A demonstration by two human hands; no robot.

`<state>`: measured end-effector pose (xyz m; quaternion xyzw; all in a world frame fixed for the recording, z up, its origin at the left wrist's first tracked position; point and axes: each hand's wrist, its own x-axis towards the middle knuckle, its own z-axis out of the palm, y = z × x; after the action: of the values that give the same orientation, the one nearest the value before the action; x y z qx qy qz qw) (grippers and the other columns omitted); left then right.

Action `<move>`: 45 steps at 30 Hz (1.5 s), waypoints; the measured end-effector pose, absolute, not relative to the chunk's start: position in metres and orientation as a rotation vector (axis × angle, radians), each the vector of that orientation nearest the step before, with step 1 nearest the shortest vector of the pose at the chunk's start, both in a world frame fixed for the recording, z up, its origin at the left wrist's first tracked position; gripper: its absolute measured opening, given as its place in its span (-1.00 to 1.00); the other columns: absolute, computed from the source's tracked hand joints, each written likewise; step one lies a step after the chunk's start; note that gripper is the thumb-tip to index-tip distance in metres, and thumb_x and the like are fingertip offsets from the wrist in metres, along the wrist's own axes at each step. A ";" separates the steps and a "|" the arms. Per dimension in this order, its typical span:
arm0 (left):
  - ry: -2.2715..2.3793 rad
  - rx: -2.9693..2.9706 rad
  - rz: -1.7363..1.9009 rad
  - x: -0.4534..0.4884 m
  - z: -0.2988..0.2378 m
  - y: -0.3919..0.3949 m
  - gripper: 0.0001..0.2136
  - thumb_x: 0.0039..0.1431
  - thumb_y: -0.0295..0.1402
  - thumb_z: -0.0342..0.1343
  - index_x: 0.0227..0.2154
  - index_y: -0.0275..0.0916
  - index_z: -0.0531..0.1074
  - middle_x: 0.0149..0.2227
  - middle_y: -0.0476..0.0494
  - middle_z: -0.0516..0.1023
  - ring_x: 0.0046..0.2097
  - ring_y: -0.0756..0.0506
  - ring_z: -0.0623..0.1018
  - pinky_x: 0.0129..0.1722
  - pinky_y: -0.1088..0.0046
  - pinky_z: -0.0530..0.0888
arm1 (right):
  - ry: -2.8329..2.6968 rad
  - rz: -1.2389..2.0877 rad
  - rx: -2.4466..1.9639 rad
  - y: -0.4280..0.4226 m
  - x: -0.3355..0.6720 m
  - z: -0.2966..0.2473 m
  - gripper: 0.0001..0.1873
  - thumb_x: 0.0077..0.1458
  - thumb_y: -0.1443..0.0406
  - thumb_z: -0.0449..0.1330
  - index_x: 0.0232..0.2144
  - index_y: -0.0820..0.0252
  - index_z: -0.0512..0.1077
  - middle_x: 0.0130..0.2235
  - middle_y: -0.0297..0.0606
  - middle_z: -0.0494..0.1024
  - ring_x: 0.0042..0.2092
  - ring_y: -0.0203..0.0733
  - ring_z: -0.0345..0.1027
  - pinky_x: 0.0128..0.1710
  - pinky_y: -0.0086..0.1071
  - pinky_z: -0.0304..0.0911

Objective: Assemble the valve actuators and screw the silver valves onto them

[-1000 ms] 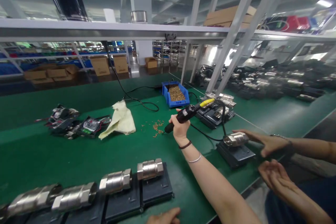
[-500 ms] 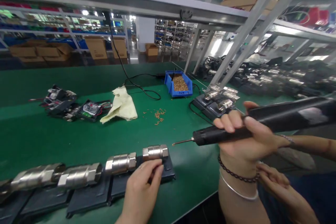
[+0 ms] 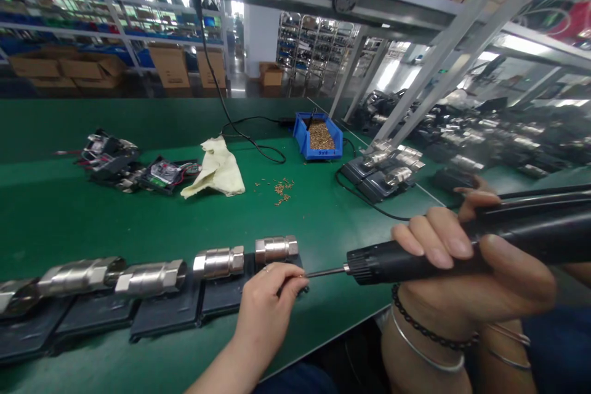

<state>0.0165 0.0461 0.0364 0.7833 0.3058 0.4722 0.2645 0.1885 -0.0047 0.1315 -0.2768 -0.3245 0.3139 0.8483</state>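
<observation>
The screwdriver [image 3: 415, 258] is held level at the near right with the right hand [image 3: 462, 283] wrapped tightly around it, its bit pointing left. The left hand [image 3: 270, 301] is pinched closed at the bit's tip, beside the rightmost metal fitting [image 3: 276, 249] on its dark plate [image 3: 221, 298]. Farther back are loose screws [image 3: 281, 188], a cloth [image 3: 217, 169] and a blue bin [image 3: 321, 138].

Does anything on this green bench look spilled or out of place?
Small brass-coloured parts lie scattered on the green mat, outside the blue bin holding the rest, away from the screwdriver in the right hand.
</observation>
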 end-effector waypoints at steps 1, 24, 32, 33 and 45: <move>0.825 2.121 1.271 0.016 0.036 0.046 -0.71 0.30 -0.26 0.04 -0.49 -0.23 0.50 -0.53 -0.01 0.61 -0.50 0.01 0.59 -0.46 0.62 0.54 | -0.687 0.659 -0.585 -0.005 0.188 0.131 -0.70 -0.23 0.32 0.34 -0.32 0.11 0.48 -0.66 -0.57 0.06 -0.67 -0.46 -0.17 -0.66 -0.52 0.03; 0.948 2.787 1.291 0.009 0.018 0.076 -0.76 0.35 -0.45 -0.13 -0.35 -0.28 0.42 -0.16 -0.32 0.65 -0.10 -0.25 0.63 -0.11 0.13 0.56 | -1.090 0.767 -0.821 0.003 0.171 0.085 -0.70 0.06 0.34 0.27 -0.12 0.05 0.43 -0.54 -0.47 0.42 -0.57 -0.36 0.28 -0.53 -0.42 0.26; 0.909 2.822 1.258 0.008 0.012 0.079 -0.75 0.37 -0.45 -0.16 -0.34 -0.29 0.40 -0.17 -0.33 0.65 -0.12 -0.22 0.64 -0.14 0.18 0.57 | -1.154 0.794 -0.919 0.012 0.165 0.075 -0.75 0.00 0.42 0.25 -0.24 0.07 0.37 -0.55 -0.51 0.38 -0.58 -0.37 0.24 -0.54 -0.43 0.23; 0.910 2.825 1.254 0.008 0.012 0.079 -0.76 0.37 -0.44 -0.16 -0.34 -0.29 0.40 -0.17 -0.33 0.65 -0.12 -0.23 0.64 -0.14 0.18 0.57 | -1.182 0.802 -0.942 0.013 0.164 0.076 -0.78 0.00 0.43 0.24 -0.30 0.08 0.36 -0.56 -0.51 0.37 -0.58 -0.37 0.24 -0.55 -0.43 0.23; 0.886 2.789 1.183 0.008 0.010 0.083 -0.74 0.36 -0.42 -0.14 -0.26 -0.29 0.48 -0.16 -0.30 0.65 -0.10 -0.21 0.64 -0.12 0.18 0.57 | -1.250 1.050 -0.833 0.024 0.169 0.069 -0.57 -0.02 0.33 0.28 -0.05 0.02 0.38 -0.54 -0.47 0.39 -0.59 -0.36 0.22 -0.58 -0.42 0.18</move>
<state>0.0077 0.0834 0.0104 0.8835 0.2806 0.3750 -0.0073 0.1695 0.0243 0.0694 -0.3606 -0.5410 0.4544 0.6089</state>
